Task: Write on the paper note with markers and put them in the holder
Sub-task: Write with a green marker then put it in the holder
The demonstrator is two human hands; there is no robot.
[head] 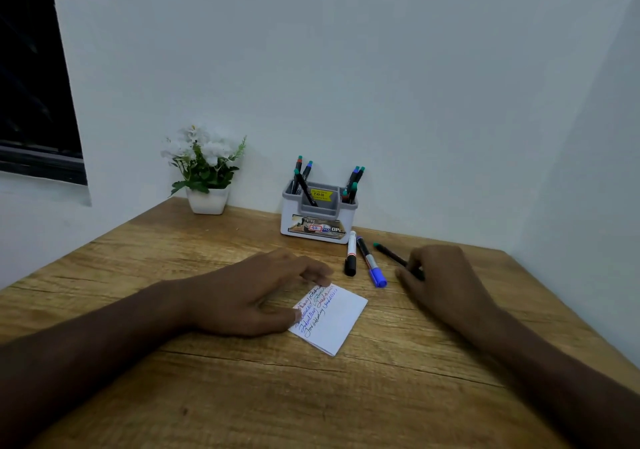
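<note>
In a white-walled corner, a wooden desk (242, 396) bears a flower pot (207, 200).

The holder (318, 220) bears a yellow price tag (321, 194) reading "49.00" and a label showing "42".

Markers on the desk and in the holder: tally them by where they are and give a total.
Lying loose on the desk: 2, a black-capped marker and a blue-capped marker.
In the right hand's grip: 1, a thin black marker.
Standing in the holder: 7 that I can make out, 3 on its left side, 4 on its right.
Total: 10.
</note>
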